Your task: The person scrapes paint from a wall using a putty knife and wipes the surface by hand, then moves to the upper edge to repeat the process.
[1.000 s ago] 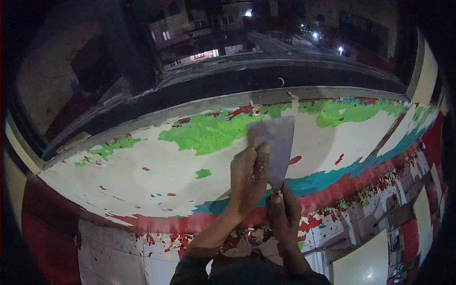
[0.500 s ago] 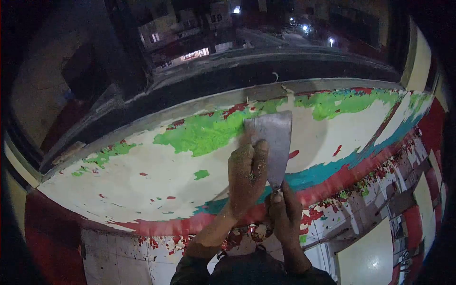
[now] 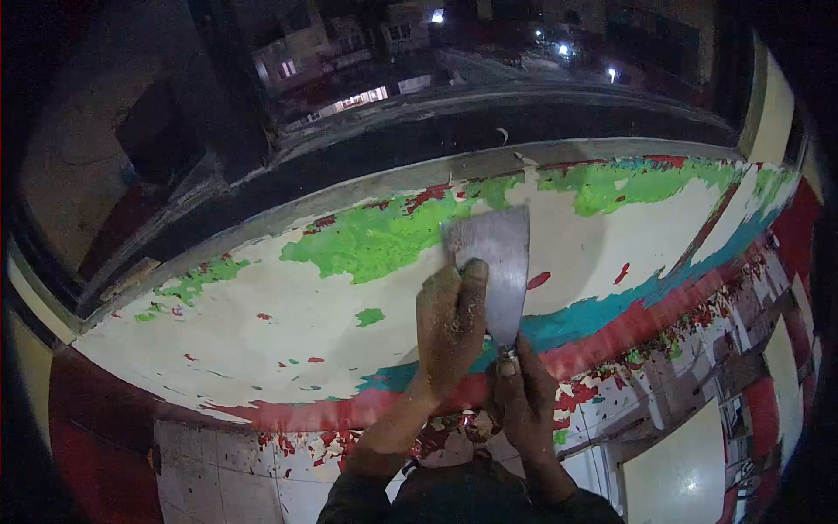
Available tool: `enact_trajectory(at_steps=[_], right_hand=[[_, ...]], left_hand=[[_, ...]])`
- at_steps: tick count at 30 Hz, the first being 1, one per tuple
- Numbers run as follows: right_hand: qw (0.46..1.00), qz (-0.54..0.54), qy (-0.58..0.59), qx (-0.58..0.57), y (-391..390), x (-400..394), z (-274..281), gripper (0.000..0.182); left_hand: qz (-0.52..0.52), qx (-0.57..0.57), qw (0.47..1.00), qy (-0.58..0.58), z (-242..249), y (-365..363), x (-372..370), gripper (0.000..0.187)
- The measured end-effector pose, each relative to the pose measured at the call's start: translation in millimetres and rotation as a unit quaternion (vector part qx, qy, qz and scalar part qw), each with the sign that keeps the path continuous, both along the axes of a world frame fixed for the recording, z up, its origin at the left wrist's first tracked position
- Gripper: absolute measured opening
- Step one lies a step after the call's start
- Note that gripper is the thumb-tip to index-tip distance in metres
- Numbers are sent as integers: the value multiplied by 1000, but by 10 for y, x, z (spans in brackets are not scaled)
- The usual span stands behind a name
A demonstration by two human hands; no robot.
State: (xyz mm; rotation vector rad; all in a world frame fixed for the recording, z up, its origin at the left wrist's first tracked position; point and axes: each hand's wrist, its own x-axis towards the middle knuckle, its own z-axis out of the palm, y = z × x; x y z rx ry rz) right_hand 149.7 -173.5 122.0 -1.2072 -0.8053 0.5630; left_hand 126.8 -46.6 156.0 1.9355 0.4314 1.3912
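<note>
1. Left hand [image 3: 452,323]: bare, pale dust specks across its back.
2. Right hand [image 3: 522,389]: bare, thumbnail visible.
3. Left sleeve [image 3: 356,499], right sleeve [image 3: 578,506]: dark, ended partway down the forearms [image 3: 397,428].
4. Dark clothing [image 3: 463,496] showed between sleeves; garment type unclear.

Scraper [image 3: 502,271] before wall [image 3: 340,319], window [image 3: 489,70] above, paint flakes [image 3: 572,400] on floor [image 3: 196,476] below.

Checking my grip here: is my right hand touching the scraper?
Touching: the head view shows the right hand closed around the handle end of the scraper, thumb lying along it.
</note>
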Motion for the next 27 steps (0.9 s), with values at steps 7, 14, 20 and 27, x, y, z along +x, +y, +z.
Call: enact_trajectory(at_steps=[7, 14, 20, 27], right_hand=[[1000, -9, 26, 10, 37, -50, 48, 45], [999, -14, 14, 35, 83, -40, -119, 42], [997, -41, -34, 48, 156, -45, -22, 39], [997, -35, 26, 64, 260, -57, 106, 40]], left_hand=[[-4, -31, 1000, 1, 21, 14, 16, 35], [-21, -14, 999, 42, 117, 6, -52, 29], [-50, -81, 995, 41, 287, 19, -71, 24], [-33, -10, 999, -10, 347, 53, -32, 32]])
